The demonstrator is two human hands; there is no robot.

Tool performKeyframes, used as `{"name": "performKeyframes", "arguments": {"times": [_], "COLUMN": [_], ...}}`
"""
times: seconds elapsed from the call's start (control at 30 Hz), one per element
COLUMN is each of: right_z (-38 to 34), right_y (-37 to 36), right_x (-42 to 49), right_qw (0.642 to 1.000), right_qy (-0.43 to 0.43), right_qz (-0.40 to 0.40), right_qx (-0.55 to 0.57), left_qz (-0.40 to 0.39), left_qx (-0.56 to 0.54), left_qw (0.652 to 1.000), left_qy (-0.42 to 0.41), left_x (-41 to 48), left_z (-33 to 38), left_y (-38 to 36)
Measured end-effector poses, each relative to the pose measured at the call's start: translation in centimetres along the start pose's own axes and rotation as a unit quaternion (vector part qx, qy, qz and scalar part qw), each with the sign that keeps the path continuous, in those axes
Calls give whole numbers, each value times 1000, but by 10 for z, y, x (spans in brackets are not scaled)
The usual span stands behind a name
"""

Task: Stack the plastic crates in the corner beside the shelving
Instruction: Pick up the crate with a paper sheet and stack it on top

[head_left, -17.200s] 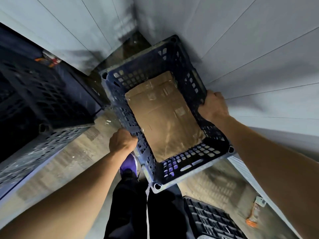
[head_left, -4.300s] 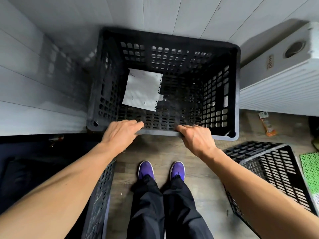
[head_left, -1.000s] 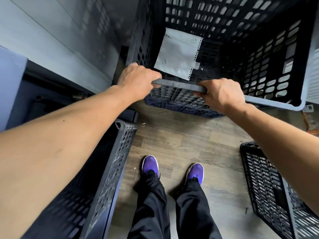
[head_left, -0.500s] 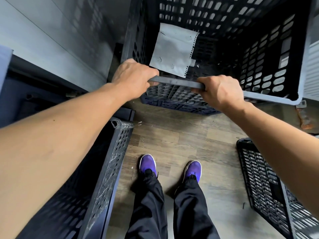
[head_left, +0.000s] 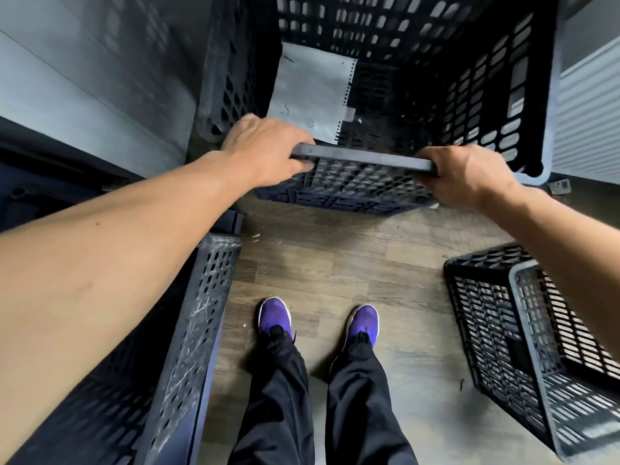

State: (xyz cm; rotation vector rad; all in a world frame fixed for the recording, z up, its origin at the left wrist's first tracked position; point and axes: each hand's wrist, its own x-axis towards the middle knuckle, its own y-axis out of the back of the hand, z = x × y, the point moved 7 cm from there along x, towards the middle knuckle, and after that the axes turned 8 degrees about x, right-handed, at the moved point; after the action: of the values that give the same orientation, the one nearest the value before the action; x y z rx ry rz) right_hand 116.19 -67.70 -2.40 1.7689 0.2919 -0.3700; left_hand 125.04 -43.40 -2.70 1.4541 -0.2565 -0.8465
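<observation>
A large black perforated crate stands in the corner against the grey panelled walls, on top of a dark blue crate whose side shows below it. A white sheet of paper lies inside the black crate. My left hand grips the near rim at its left part. My right hand grips the same rim further right. Both sets of fingers curl over the rim.
A dark scuffed crate stands close at my left, beside dark shelving. Another black crate lies tipped on the wood floor at the right. A white ribbed appliance borders the stack on the right. My purple shoes stand between the crates.
The view has shifted slightly toward the stack; the black crate looks marginally closer and lower in view. Both hands keep their grip on the near rim.
</observation>
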Motion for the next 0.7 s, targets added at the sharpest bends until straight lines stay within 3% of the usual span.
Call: {"name": "performKeyframes", "arguments": {"times": [0.13,0.3,0.7], "right_z": [42,59,61], "right_y": [3,6,10], "right_x": [-14,-21,-24], "right_qw": [999,1000,998], "right_qy": [-37,-14,46], "right_qz": [-21,-19,34], "right_qx": [-12,-5,8], "left_qz": [-9,-7,77], "left_qx": [-10,-9,70], "left_qw": [999,998,992], "left_qy": [-47,-69,-76], "left_x": [28,61,63], "left_z": [73,146,162], "left_y": [2,-1,4]}}
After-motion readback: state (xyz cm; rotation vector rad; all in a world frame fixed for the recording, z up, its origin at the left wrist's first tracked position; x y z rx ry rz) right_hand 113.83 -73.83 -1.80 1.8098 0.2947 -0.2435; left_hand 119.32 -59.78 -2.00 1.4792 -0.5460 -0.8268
